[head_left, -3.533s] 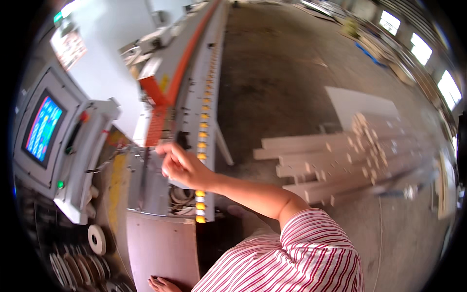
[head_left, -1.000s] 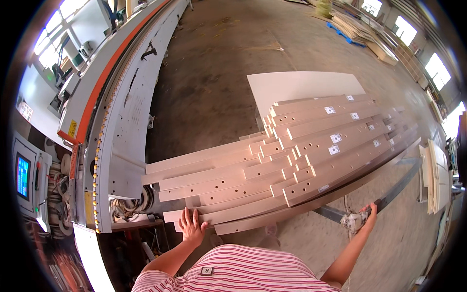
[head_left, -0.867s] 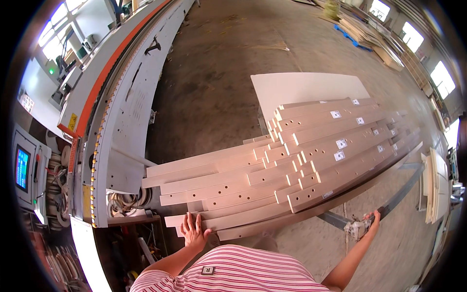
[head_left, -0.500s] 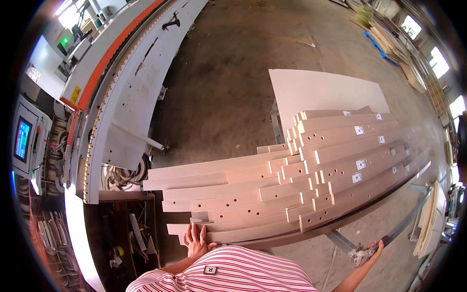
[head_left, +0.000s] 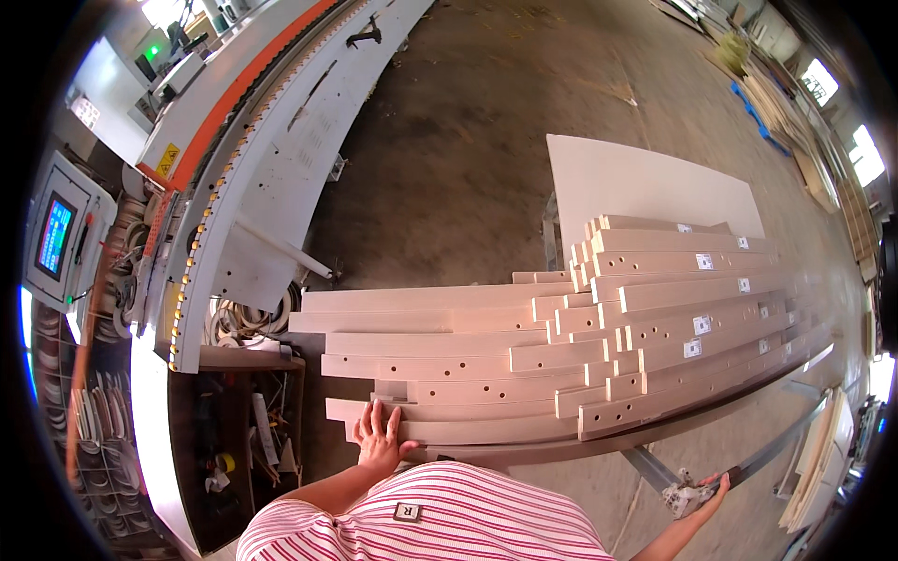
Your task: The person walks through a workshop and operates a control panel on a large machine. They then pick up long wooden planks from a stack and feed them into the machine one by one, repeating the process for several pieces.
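Several long, pale pinkish-brown boards (head_left: 486, 369) lie stacked in uneven layers on a rack in front of me, some with round holes and white labels. My left hand (head_left: 379, 439) rests on the near left end of the stack, fingers spread over the nearest board (head_left: 496, 431), gripping nothing. At the lower right, my right hand (head_left: 713, 494) is closed around the metal bar (head_left: 781, 439) of the rack, beside a rough grey joint (head_left: 685, 496). Part of its grip is hidden.
A long machine with an orange stripe (head_left: 210, 126) runs along the left, with a lit control screen (head_left: 57, 236) beside it. Below stands a dark open cabinet (head_left: 248, 449). A large white panel (head_left: 655, 187) stands behind the stack. Boards (head_left: 772, 117) line the far right.
The view has turned slightly, so machine and rack appear shifted to the right. Both hands keep their places on the board and the bar.
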Action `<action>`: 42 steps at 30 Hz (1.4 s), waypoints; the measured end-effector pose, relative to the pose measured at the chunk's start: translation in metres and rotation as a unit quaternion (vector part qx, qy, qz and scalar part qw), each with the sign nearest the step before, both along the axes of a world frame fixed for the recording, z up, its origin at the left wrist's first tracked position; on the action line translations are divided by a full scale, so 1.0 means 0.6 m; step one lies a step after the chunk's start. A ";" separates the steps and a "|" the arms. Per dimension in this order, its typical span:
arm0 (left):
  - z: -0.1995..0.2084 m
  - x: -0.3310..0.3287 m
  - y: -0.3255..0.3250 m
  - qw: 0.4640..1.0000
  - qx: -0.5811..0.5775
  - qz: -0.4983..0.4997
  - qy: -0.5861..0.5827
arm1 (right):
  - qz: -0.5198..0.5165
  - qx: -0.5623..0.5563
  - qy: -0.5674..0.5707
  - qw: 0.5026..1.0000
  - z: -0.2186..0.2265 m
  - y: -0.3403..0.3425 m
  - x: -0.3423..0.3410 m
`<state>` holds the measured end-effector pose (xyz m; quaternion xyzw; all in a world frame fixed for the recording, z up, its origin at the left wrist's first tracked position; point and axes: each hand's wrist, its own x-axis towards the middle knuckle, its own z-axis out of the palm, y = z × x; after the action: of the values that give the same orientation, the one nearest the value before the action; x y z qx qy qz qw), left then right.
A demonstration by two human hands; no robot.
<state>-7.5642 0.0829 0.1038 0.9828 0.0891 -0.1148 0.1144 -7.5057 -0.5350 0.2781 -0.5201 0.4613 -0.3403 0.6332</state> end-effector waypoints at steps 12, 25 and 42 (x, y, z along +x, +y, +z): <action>-0.013 0.086 0.057 0.997 0.008 -0.034 -0.071 | 0.082 0.045 -0.066 0.993 -0.090 0.006 -0.028; 0.043 0.230 0.108 0.985 0.062 -0.106 -0.124 | 0.102 0.151 -0.167 0.969 -0.151 0.035 -0.082; 0.098 0.310 0.171 0.979 0.115 -0.148 -0.083 | -0.006 0.184 -0.170 0.968 -0.051 0.152 -0.089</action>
<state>-7.3780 0.1856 0.1626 0.9978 -0.0544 -0.0370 -0.0101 -7.5590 -0.4439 0.2474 -0.3261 0.4048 -0.3367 0.7851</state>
